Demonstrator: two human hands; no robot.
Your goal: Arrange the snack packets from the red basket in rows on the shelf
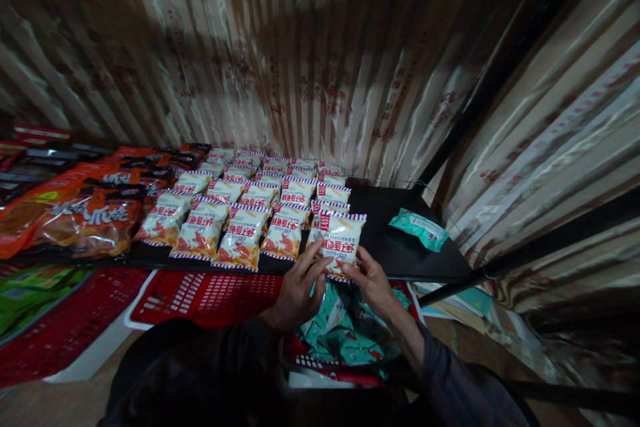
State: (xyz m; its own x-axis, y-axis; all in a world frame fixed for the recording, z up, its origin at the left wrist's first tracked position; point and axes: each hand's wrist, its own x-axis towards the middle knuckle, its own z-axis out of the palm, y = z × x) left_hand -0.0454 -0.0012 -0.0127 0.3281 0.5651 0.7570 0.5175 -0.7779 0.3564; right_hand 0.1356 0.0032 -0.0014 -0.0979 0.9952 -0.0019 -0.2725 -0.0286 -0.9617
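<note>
Between my hands is a white snack packet (344, 235) with red lettering and a striped top edge, held upright at the front edge of the black shelf (377, 243). My right hand (374, 283) pinches its lower right corner. The fingers of my left hand (300, 290) close on its lower left side. Behind and to the left, matching packets (243, 235) stand in several rows on the shelf. The held packet partly hides the rightmost row.
A teal packet (420, 228) lies on the shelf's right end. Below, a red basket (215, 297) and more teal packets (345, 323) sit near my lap. Orange snack bags (107, 217) fill the shelf's left. Black posts (480, 100) and a patterned curtain (300, 47) enclose the shelf.
</note>
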